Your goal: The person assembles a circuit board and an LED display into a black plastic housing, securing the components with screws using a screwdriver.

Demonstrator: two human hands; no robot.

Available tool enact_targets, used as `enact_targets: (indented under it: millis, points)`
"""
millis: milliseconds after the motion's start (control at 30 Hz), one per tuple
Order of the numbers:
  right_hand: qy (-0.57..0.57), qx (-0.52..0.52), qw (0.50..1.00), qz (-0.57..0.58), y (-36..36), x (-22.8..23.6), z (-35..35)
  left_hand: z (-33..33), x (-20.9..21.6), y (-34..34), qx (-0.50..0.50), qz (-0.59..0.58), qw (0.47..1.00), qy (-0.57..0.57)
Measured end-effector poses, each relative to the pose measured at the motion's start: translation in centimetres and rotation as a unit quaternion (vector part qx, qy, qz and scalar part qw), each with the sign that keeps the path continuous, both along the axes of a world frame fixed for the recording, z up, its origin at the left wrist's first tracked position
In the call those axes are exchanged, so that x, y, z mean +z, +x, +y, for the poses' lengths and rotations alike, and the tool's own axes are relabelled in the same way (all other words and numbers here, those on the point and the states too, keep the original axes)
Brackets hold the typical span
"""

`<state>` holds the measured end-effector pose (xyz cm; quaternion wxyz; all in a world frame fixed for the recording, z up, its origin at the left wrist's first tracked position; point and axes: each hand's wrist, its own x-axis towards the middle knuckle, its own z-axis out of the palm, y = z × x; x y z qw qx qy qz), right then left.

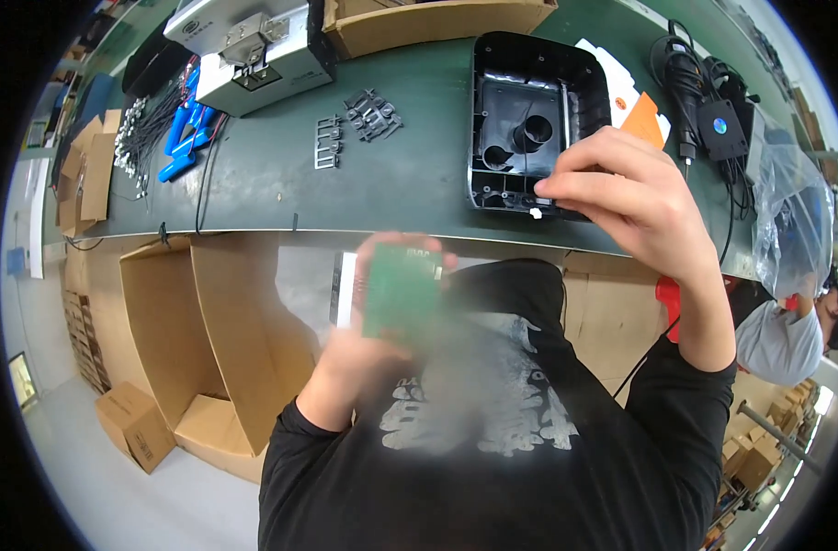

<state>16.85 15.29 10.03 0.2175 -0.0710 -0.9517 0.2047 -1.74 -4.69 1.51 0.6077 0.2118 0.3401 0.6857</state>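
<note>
Circuit board (pixel 402 292), green and blurred, gripped by the fingers of my left hand (pixel 368 349), in front of the dark shirt and below the edge of the green surface (pixel 410 188). My right hand (pixel 653 202) is at the near right corner of a black case (pixel 520 92), fingertips close together; I cannot tell whether they pinch anything. Grey clips (pixel 373 117) lie left of the case.
</note>
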Motion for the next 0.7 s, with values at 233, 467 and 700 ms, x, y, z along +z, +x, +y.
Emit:
enact_targets:
  millis: [233, 467, 700]
  points:
    - [0.001, 0.066, 0.996, -0.067, -1.1, -0.1, 1.1, 1.5, 0.8, 0.2, 0.007, 0.043, 0.999, 0.002]
    - [-0.055, 0.076, 0.995, -0.021, -2.1, -0.8, 1.9, 3.4, 0.2, 0.3, 0.012, 0.238, 0.962, 0.132]
    - [-0.156, 0.023, 0.986, 0.057, -2.7, -1.7, 1.1, 4.5, 1.3, 0.2, 0.044, 0.301, 0.931, 0.200]
